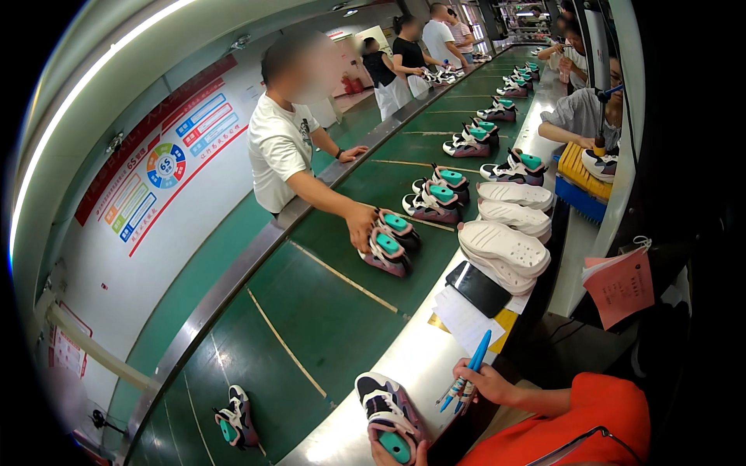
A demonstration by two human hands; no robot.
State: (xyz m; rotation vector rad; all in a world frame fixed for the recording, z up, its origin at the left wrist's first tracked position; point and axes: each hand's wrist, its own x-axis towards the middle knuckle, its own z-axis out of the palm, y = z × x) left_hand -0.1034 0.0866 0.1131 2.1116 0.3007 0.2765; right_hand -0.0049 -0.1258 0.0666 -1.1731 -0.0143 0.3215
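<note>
At the lower edge, my left hand (382, 453) is closed around the heel of a sneaker (386, 402) in black, white and mauve, with a teal insert in its opening. The shoe's toe points away over the metal ledge (350, 423). To its right, my right hand (483, 382) grips a blue pen-shaped tool (475, 359), its end upward. Part of that tool, with a patterned section, shows below the fingers. Just beyond lie a white paper sheet (468, 320) and a dark phone-like slab (478, 288). Stacked white soles (505, 252) stand behind them.
A green conveyor belt (272, 373) carries several similar sneakers (439, 198) and a lone one (235, 419). Across it, a person in white (280, 147) grasps a pair (388, 245). At right, another worker handles a shoe on a yellow-and-blue fixture (583, 175); pink papers (619, 286) hang nearby.
</note>
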